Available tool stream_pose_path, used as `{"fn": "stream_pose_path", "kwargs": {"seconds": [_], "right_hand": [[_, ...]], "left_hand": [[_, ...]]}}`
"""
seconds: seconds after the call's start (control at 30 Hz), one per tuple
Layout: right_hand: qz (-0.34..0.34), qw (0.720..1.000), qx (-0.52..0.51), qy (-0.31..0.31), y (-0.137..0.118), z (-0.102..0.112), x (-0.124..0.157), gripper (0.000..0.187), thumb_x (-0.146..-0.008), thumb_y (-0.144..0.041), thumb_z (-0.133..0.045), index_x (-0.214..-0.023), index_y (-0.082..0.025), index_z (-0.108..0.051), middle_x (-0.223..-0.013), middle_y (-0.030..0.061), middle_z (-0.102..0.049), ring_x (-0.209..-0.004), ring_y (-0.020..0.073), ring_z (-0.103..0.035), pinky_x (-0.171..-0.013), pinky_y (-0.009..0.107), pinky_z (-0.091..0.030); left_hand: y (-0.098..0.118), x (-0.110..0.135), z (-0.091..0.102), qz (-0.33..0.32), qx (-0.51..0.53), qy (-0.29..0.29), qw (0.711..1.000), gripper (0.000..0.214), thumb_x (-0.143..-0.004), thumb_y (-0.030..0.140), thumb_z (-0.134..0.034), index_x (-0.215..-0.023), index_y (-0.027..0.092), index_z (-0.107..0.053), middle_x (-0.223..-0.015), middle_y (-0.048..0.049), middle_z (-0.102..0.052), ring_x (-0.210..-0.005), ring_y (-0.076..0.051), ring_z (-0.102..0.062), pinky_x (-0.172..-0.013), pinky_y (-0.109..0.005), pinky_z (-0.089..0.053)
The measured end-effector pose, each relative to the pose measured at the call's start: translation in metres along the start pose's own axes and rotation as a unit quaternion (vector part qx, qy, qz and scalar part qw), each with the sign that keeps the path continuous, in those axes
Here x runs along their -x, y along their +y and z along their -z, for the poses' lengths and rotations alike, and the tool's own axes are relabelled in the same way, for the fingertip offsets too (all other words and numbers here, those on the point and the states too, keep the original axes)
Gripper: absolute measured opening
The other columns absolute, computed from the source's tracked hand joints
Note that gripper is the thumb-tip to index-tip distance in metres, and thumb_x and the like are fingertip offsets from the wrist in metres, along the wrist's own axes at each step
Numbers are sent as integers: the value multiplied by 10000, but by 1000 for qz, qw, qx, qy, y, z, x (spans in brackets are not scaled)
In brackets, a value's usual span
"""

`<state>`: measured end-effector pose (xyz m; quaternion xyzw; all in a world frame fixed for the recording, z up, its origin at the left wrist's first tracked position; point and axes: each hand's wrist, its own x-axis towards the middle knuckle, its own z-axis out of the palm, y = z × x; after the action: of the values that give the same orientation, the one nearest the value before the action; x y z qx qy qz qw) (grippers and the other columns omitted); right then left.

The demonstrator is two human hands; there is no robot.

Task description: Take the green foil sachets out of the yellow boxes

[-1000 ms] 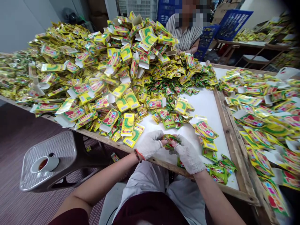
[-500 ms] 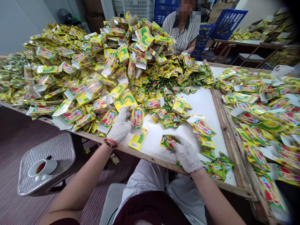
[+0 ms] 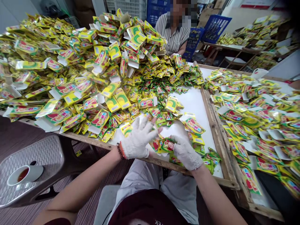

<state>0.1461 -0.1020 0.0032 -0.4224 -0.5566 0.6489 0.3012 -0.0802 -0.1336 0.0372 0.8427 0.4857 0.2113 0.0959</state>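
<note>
Beside the sachets (image 3: 164, 145), left fingers (image 3: 143, 125) splayed

The left hand (image 3: 137, 140) covers part of the sachets (image 3: 162, 145) in the right hand (image 3: 185, 151) — print too small to read; the carton heap (image 3: 58, 62) runs off the left edge.

Left hand (image 3: 138, 140) back beside sachets (image 3: 164, 145)

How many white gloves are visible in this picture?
2. One is on the left hand, fingers spread; one is on the right hand, which pinches green sachets. The other person keeps both hands mostly hidden behind the pile, so more gloves may exist.
</note>
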Motion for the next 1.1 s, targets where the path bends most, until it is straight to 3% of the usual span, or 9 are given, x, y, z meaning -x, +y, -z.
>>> {"fn": "stream_pose_path", "kwargs": {"seconds": [0.07, 0.13, 0.27, 0.33, 0.5, 0.73, 0.8, 0.93, 1.1], "right_hand": [[-9, 1000, -19, -23, -3, 2, 1, 369, -699, -450, -716, -944, -176, -678, -924, 58, -714, -878, 213, -646, -801, 339, -522], [-1, 1000, -27, 12, -3, 1, 3, 361, -718, -463, -697, -943, -184, -665, -937, 59, -708, -883, 213, -647, -795, 327, -521], [64, 969, 97, 220, 3, 5, 10, 378, -792, -497, -604, -1011, -190, -628, -964, 65, -690, -880, 216, -631, -794, 332, -513], [78, 945, 171, 269, 8, 10, 13, 387, -805, -489, -591, -1043, -186, -620, -991, 74, -683, -903, 223, -622, -819, 348, -503], [57, 944, 257, 199, 10, 21, 16, 373, -792, -438, -610, -1060, -181, -654, -1012, 81, -691, -934, 242, -622, -857, 387, -491], [58, 931, 353, 77, -10, 18, 9, 255, -781, -369, -583, -925, -195, -702, -882, 53, -712, -816, 228, -635, -766, 359, -501], [60, 921, 377, 77, -12, 12, 7, 245, -785, -356, -565, -902, -188, -700, -840, 58, -708, -778, 218, -635, -732, 339, -502], [71, 904, 395, 144, -8, 6, 6, 266, -764, -350, -584, -950, -188, -685, -860, 69, -704, -800, 220, -630, -729, 323, -496], [45, 921, 375, 94, -6, 15, 9, 264, -797, -392, -545, -875, -196, -703, -757, 31, -686, -686, 186, -594, -636, 293, -466]], "left_hand": [[1, -7, 3, -44, -72, -76, 994, 653, -616, 324, -737, -1213, 220, -495, -1312, -144, -491, -1333, -409, -288, -1073, -644, -89], [3, -13, -6, -21, -83, -111, 990, 486, -667, 299, -679, -1114, 189, -525, -1106, -115, -595, -1146, -335, -495, -1029, -549, -276], [7, -14, -32, 114, -39, -65, 991, 442, -727, 435, -625, -1061, 172, -505, -1022, -107, -603, -942, -281, -568, -800, -389, -446], [8, -11, -41, 144, -13, -44, 989, 475, -724, 488, -625, -1063, 181, -496, -1019, -101, -603, -938, -276, -567, -780, -372, -449], [8, -7, -43, 131, 10, -33, 991, 475, -715, 474, -639, -1061, 183, -492, -1030, -94, -598, -938, -266, -562, -781, -360, -448], [14, -10, -40, 89, 2, -79, 993, 349, -685, 302, -629, -985, 181, -496, -1007, -78, -589, -912, -243, -539, -776, -352, -442], [16, -11, -42, 88, -9, -91, 992, 365, -658, 249, -620, -992, 177, -492, -1007, -77, -587, -914, -249, -532, -781, -360, -445], [18, -12, -43, 111, -11, -83, 990, 374, -676, 253, -602, -1021, 169, -483, -1038, -88, -583, -926, -254, -528, -797, -371, -449], [20, -13, -43, 102, -19, -88, 991, 393, -649, 219, -630, -1011, 186, -481, -1044, -80, -574, -931, -255, -518, -811, -384, -446]]}}
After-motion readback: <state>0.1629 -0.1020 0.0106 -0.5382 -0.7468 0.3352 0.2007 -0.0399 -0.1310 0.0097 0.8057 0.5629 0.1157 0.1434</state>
